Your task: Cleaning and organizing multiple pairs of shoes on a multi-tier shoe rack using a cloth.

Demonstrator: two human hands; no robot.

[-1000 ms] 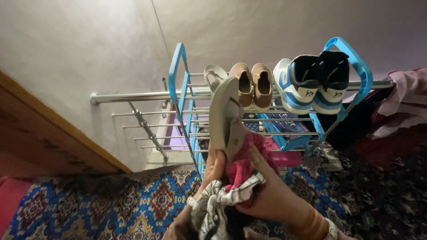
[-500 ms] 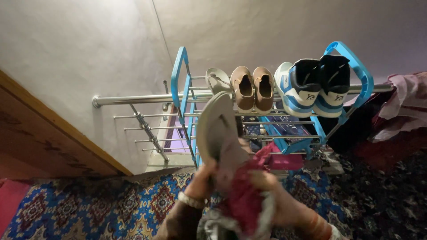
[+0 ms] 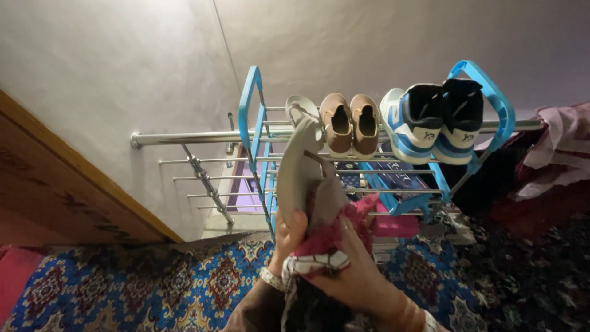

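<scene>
Fingers of the left hand point(image 3: 289, 230) curl round the heel end of a grey sandal point(image 3: 299, 166), sole up before the rack's point(image 3: 249, 98) left edge; right hand point(image 3: 353, 270) presses a red cloth point(image 3: 332, 237) on it. Looks light, bendy; heel grip suits

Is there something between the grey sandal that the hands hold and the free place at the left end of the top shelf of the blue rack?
Nothing visible: the grey sandal rises just before the top shelf, where its mate lies.
</scene>
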